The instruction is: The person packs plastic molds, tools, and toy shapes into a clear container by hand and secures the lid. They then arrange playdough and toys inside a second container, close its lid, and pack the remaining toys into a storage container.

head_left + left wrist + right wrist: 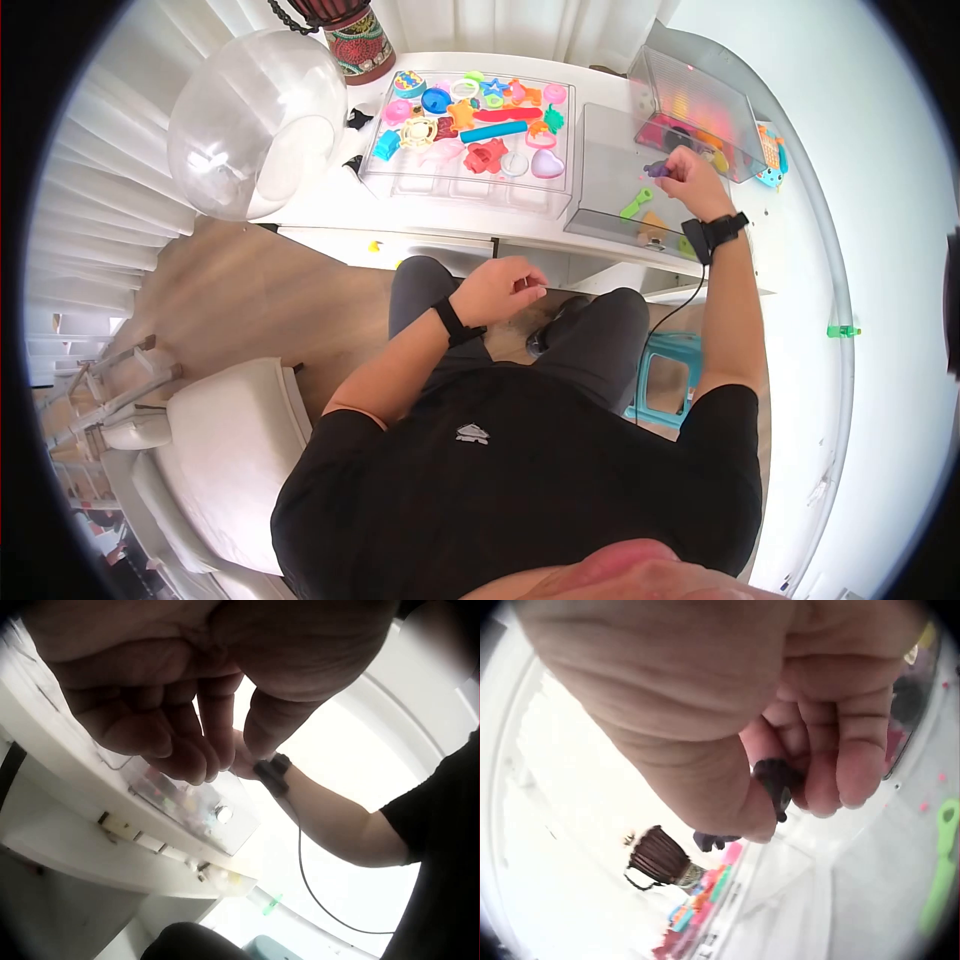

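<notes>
My right hand [694,184] pinches a small dark purple piece [656,170] above the grey transparent bin at the right of the table. In the right wrist view the dark piece [778,780] shows between the thumb and fingers, partly hidden by them. A green toy [636,204] and an orange-tan piece [653,224] lie in the bin below that hand. Over my lap, my left hand [500,289] hangs with loosely bent fingers and nothing visible in it; the left wrist view shows the same hand [202,690] from the palm side.
A clear tray [420,187] of colourful moulds stands left of the bin. Behind the bin is a transparent box [700,95] with pink and yellow things. A clear balloon-like sphere [225,125] and a drum [360,45] are at the far left. A teal stool [647,400] stands below.
</notes>
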The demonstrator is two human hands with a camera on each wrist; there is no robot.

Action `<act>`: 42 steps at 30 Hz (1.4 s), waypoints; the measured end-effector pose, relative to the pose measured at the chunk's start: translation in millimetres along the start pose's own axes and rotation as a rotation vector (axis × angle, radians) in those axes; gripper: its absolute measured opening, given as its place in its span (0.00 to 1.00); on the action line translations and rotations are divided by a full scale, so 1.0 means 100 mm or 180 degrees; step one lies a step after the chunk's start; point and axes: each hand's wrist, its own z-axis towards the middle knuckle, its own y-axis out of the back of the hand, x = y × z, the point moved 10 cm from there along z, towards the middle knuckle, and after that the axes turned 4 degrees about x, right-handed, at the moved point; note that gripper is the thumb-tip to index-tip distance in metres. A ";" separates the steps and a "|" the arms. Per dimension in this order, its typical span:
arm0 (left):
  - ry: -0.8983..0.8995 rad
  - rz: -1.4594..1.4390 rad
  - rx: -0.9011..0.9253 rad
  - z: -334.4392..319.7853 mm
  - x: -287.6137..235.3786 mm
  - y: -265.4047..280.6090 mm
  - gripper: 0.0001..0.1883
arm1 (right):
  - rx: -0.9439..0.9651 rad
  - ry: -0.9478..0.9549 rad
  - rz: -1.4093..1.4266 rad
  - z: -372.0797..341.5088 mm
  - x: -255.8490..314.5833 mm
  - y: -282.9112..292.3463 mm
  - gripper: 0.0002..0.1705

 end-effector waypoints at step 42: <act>-0.0906 0.2084 -0.1930 0.76 -0.86 1.62 0.13 | -0.0382 0.0689 0.1077 -1.51 0.80 -1.91 0.08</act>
